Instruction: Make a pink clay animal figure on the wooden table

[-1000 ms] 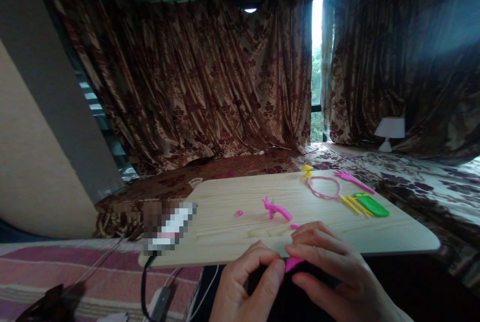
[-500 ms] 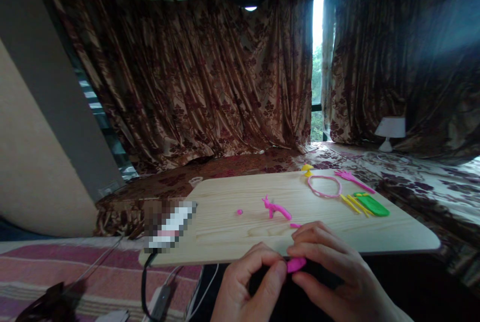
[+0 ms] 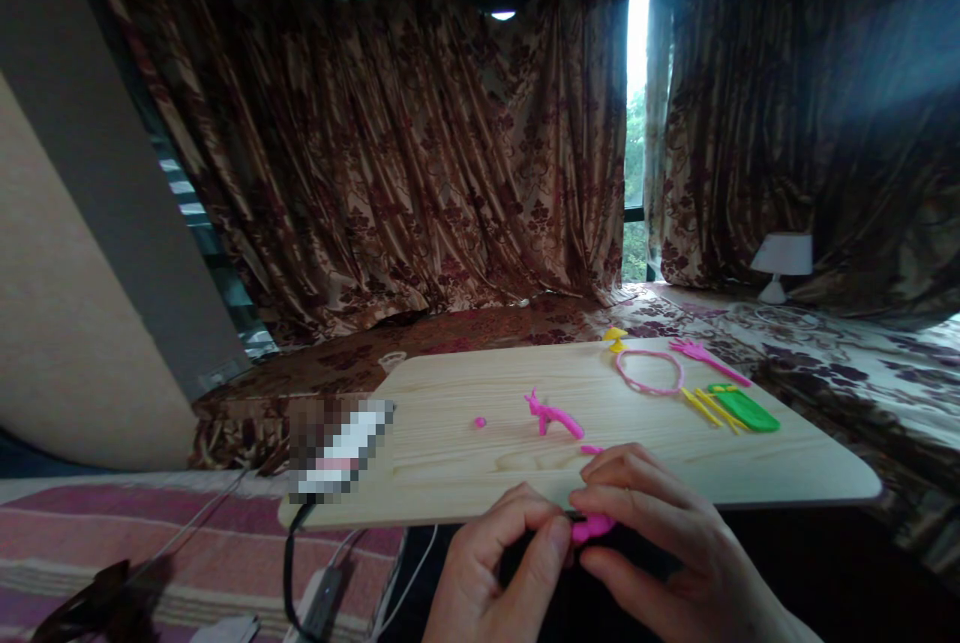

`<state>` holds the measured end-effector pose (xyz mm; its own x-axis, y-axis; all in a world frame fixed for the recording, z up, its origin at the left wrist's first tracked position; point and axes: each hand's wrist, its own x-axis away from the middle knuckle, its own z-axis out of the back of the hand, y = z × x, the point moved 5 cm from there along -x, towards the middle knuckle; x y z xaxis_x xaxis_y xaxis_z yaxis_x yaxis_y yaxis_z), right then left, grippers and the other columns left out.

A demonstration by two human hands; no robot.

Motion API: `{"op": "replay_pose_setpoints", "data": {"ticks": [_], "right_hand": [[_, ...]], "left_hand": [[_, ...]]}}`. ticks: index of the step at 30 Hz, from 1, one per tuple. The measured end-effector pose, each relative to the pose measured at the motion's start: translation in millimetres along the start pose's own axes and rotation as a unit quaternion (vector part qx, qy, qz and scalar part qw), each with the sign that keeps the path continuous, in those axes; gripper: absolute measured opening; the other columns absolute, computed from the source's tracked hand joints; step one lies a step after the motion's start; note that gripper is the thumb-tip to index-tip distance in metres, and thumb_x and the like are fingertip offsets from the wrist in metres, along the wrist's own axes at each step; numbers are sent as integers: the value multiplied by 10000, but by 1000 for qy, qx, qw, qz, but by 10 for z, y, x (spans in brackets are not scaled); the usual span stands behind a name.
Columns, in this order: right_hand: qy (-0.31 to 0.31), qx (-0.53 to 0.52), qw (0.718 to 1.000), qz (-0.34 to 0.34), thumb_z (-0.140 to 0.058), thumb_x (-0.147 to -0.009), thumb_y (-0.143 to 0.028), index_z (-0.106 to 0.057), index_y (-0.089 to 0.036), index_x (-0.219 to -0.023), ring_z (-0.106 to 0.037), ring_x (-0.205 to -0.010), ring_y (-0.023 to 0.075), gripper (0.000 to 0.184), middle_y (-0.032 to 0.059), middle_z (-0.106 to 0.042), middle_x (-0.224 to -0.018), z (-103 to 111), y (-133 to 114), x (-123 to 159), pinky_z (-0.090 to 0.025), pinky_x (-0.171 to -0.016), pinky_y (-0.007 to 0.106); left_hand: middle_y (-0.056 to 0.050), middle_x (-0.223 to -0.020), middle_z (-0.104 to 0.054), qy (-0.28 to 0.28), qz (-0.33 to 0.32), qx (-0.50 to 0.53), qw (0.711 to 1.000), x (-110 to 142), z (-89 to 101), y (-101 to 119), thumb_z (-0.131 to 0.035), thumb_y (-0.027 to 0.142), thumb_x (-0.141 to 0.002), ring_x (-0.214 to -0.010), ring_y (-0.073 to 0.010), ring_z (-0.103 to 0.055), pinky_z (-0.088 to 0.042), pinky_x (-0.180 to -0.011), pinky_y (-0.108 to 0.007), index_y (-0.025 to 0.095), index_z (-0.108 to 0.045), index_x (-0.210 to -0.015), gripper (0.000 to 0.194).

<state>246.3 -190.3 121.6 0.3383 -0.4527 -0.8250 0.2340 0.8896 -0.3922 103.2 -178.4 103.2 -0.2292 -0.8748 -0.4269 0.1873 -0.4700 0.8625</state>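
Observation:
A lump of bright pink modelling clay (image 3: 592,527) is between my two hands, just off the table's near edge. My left hand (image 3: 502,563) pinches its left end between thumb and forefinger. My right hand (image 3: 667,543) is curled around the other side, with fingertips above the lump and thumb below it. Beyond my fingers, a pink clay figure (image 3: 553,417) with a long bent body and prongs at one end stands on the table. A small pink ball (image 3: 480,422) lies to its left. Partly behind my right fingers is a short pink strip (image 3: 592,449).
On the right of the wooden table (image 3: 442,483) lie a pink ring (image 3: 649,390), a pink hand-shaped piece (image 3: 705,360), yellow sticks (image 3: 705,408) and a green slab (image 3: 750,410). A yellow mushroom-like piece (image 3: 616,338) stands at the far edge. A blurred-out object (image 3: 341,453) with a black cable sits left.
The pink lump has turned slightly between my fingers and shows a more uneven shape. My right fingertips have shifted a little to the left. The pieces on the table stay put.

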Motion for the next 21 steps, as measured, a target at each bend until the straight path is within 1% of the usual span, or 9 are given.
{"op": "replay_pose_setpoints", "data": {"ticks": [3, 7, 10, 14, 15, 18, 19, 21], "right_hand": [[0, 16, 1000, 5, -624, -777, -34, -686, -164, -919, -559, -828, 186, 202, 66, -617, -798, -8, -15, -23, -527, -724, 320], [-12, 15, 1000, -6, -607, -796, -30, -688, -157, -837, -559, -828, 179, 156, 62, -618, -777, -13, 3, -31, -520, -724, 306], [-8, 12, 1000, -7, -605, -793, -20, -683, -163, -838, -560, -828, 177, 169, 57, -615, -778, -13, 18, -16, -516, -730, 310], [14, 2, 1000, 5, -605, -780, -11, -654, -173, -988, -559, -815, 181, 268, 61, -621, -812, -11, 2, -7, -518, -704, 319], [12, 2, 1000, 2, -604, -782, -17, -654, -174, -993, -558, -806, 181, 267, 62, -619, -808, -15, -2, -9, -517, -693, 318], [-4, 13, 1000, -11, -596, -800, -40, -681, -172, -879, -556, -785, 175, 176, 58, -608, -771, -32, -9, -19, -515, -682, 307], [-8, 16, 1000, -14, -592, -803, -43, -684, -172, -850, -557, -789, 173, 166, 57, -608, -769, -36, -9, -20, -514, -692, 306], [-9, 20, 1000, -15, -580, -806, -36, -686, -178, -852, -559, -808, 174, 184, 57, -612, -781, -42, -1, -15, -514, -711, 307]], "left_hand": [[3, -669, -582, 6, -7, -5, 1000, 6, 4, 1, -542, 257, -840, -693, -139, -567, -429, -687, -185, 181, -637, -673, 206], [0, -655, -581, 13, -3, -13, 1000, 10, 19, -9, -523, 275, -854, -699, -146, -566, -423, -667, -184, 179, -588, -617, 264], [4, -641, -565, 1, 0, -14, 1000, 8, 6, -7, -506, 276, -866, -689, -141, -560, -416, -675, -186, 179, -569, -607, 284], [3, -654, -574, -5, 2, -13, 1000, 6, -12, 6, -513, 262, -859, -700, -142, -569, -420, -696, -190, 177, -587, -614, 270], [2, -660, -581, -4, 2, -13, 1000, 6, -13, 8, -517, 260, -856, -705, -143, -571, -422, -700, -192, 177, -596, -619, 263], [5, -653, -581, -7, 3, -10, 1000, 3, -23, -1, -532, 272, -846, -695, -142, -568, -425, -694, -193, 179, -608, -623, 253], [6, -650, -580, -9, 5, -8, 1000, 2, -28, -11, -537, 279, -844, -698, -143, -569, -426, -693, -194, 181, -616, -629, 250], [8, -651, -593, -9, 12, -8, 1000, -2, -38, -42, -552, 292, -835, -704, -145, -575, -427, -693, -196, 184, -640, -651, 231]]}}
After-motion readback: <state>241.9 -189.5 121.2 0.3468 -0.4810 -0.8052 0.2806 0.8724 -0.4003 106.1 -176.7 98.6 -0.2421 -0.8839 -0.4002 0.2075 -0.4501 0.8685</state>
